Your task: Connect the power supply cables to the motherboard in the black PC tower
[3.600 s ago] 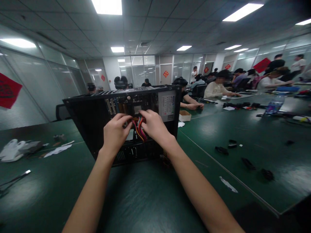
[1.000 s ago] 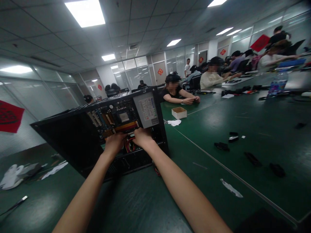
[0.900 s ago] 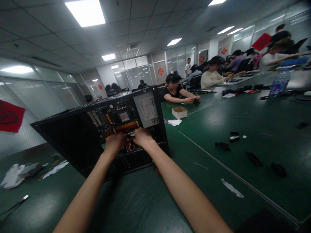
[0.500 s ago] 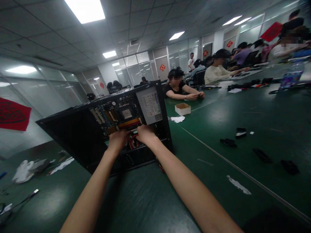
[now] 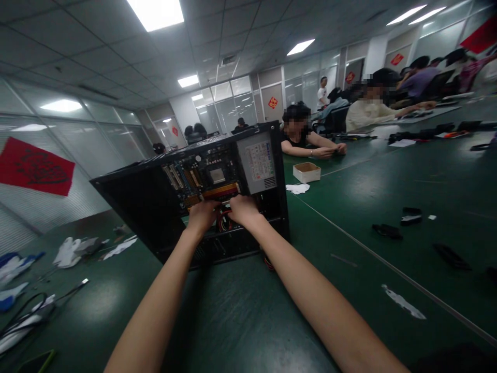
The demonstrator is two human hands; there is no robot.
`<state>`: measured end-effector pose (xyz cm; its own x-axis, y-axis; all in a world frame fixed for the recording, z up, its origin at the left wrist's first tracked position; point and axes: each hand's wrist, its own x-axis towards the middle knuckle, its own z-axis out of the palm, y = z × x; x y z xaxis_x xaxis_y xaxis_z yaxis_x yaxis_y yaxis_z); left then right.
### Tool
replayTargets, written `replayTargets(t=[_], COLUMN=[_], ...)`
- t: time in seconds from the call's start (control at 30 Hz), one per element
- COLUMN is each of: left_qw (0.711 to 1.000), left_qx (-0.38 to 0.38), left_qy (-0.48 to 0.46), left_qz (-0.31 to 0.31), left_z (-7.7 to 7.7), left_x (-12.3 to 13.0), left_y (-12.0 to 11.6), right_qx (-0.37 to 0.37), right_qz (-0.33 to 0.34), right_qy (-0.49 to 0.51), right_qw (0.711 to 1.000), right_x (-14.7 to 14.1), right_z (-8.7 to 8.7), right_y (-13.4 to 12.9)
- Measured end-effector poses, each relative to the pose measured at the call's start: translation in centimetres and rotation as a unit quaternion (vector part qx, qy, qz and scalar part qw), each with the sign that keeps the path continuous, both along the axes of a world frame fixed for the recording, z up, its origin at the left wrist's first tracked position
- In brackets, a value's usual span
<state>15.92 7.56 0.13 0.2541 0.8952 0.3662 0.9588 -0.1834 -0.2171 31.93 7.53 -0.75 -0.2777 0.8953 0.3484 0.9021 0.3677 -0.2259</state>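
Observation:
An open black computer case [image 5: 128, 207] stands on the green table, its inside facing me. Within it show a motherboard [image 5: 205, 173] and, at the upper right, a silver power supply [image 5: 258, 163] with a label. My left hand [image 5: 202, 215] is inside the case at the lower edge of the motherboard, fingers curled. Close beside it on the right is my right hand [image 5: 244, 208], its fingers bent inward too. Red, yellow and black cables [image 5: 224, 220] hang between the two hands. Whatever the fingertips touch is too small and dark to make out.
A small white box [image 5: 306, 172] and white paper [image 5: 297, 188] lie behind the case at right. Black pieces [image 5: 387, 231] are scattered on the right. Cables, a white bag [image 5: 68, 252] and a phone [image 5: 37, 362] lie left. Across the table sits a person [image 5: 297, 132].
The view has turned a little to the left, so the case and the room appear farther right. Both hands remain in the same part of the case.

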Motion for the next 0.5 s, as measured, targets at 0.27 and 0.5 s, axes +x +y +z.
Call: replayTargets(t=[0.27,0.5], left_qw=[1.0,0.999], left_qx=[-0.016,-0.011], left_qy=[-0.001,-0.013], left_qz=[0.007,0.029], left_z=[0.25,0.24], left_x=[0.19,0.02], left_y=[0.29,0.39], right_qx=[0.0,0.005], right_qz=[0.003,-0.002], right_qy=[-0.006,0.004], right_qw=[1.0,1.0], right_x=[-0.07,-0.23], right_z=[-0.01,-0.39], right_y=[-0.06,0.36])
